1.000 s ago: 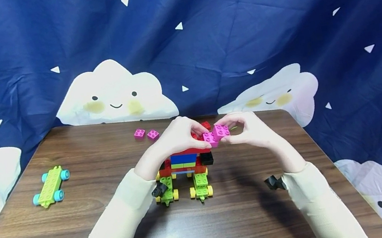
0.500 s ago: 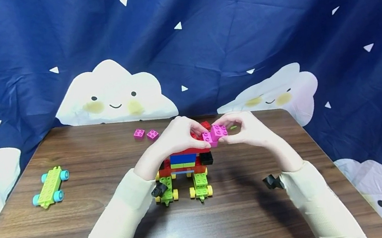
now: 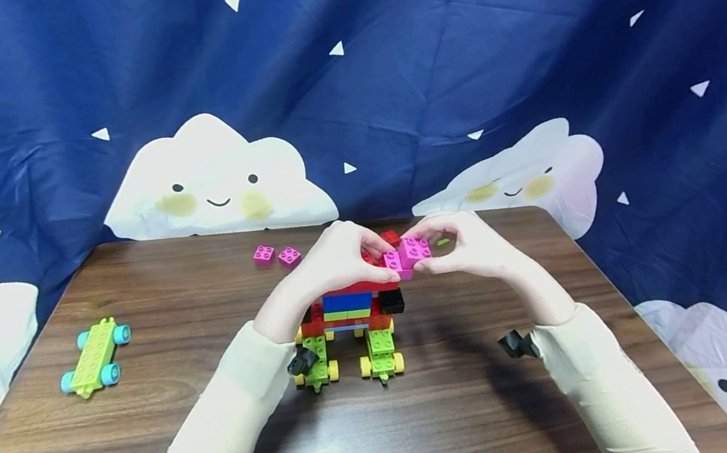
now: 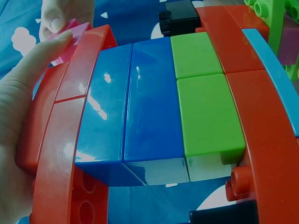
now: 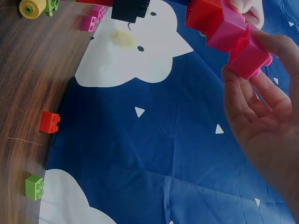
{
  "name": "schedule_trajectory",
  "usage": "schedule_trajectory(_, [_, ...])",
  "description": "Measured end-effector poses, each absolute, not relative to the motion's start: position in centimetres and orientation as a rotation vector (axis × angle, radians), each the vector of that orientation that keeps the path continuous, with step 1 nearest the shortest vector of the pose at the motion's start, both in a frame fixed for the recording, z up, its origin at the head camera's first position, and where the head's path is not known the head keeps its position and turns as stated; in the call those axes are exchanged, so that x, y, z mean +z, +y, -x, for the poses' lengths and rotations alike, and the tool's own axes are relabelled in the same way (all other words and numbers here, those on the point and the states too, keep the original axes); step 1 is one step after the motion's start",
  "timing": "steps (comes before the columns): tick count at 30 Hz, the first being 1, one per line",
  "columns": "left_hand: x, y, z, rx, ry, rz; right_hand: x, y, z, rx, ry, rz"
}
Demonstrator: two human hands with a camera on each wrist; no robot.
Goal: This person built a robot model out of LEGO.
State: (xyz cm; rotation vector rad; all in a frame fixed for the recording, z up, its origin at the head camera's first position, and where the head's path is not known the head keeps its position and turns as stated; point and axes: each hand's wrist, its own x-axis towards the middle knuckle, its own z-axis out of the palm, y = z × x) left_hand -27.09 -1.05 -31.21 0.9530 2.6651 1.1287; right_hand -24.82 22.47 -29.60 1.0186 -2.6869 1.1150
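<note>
In the head view a toy brick figure [image 3: 347, 301] of red, blue and green blocks stands on two green wheeled bases [image 3: 379, 344]. My left hand [image 3: 338, 259] reaches over its top and pinches a pink brick [image 3: 396, 267] at the upper right end. In the right wrist view this brick [image 5: 227, 29] adjoins a red block [image 5: 202, 13]. My right hand [image 3: 463, 243] pinches a second pink brick [image 3: 415, 249] between thumb and fingers, touching the first and offset to its right. In the left wrist view my thumb [image 4: 51, 46] lies along the first brick.
Two loose pink bricks [image 3: 276, 256] lie behind the left hand. A green wheeled base [image 3: 97, 357] with blue wheels sits on the table's left. A red brick [image 5: 48, 122] and a green brick [image 5: 34, 187] are near the table's far edge, before a blue curtain [image 3: 343, 102].
The right hand has shifted slightly left with its pink brick, which sits a little closer against the other pink brick. The left hand has barely moved.
</note>
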Motion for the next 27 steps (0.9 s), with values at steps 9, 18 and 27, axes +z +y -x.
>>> schedule_trajectory(9, [-31.14, -1.11, 27.04, 1.113, 2.667, -0.964, -29.31, 22.34, 24.92, 1.105, -2.707, -1.05])
schedule_trajectory(18, [-31.18, -1.15, 26.97, 1.118, 2.658, -0.954, -29.3, 22.18, 25.08, 1.172, -2.724, -1.071])
schedule_trajectory(27, [-31.08, -1.13, 26.92, 1.12, 2.659, -0.959, -29.14, 22.14, 25.24, 1.099, -2.752, -1.063])
